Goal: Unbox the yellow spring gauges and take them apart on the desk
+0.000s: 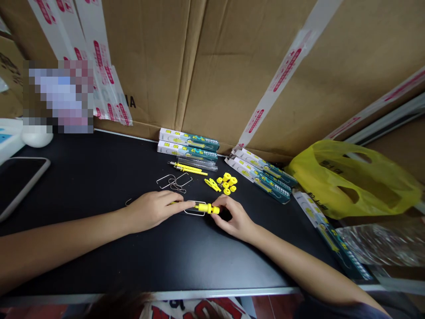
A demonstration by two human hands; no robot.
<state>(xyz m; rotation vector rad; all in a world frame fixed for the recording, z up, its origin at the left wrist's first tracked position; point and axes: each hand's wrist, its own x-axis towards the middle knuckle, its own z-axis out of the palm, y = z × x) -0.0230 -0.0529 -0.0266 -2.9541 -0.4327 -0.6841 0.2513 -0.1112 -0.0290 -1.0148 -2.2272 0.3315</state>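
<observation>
A tubular spring scale [204, 208] with a yellow end and a wire loop lies across the space between my hands, just above the black table. My left hand [158, 208] is closed round its left part, hiding most of the tube. At the other end, my right hand [234, 217] pinches the yellow end cap between thumb and fingers. Beyond the hands lie several bent wire hooks [173, 181], yellow clips [212, 184] and a cluster of yellow caps [227, 182]. Yellow rods [187, 169] with metal springs rest beside clear plastic tubes [197, 163].
Several printed spring scale boxes [187, 146] line the back of the table [133, 261], others slanting down the right. A yellow plastic bag [352, 177] sits at right, above clear plastic wrap [385, 241]. At left lies a phone [21, 184]. Large taped cardboard [212, 79] stands behind.
</observation>
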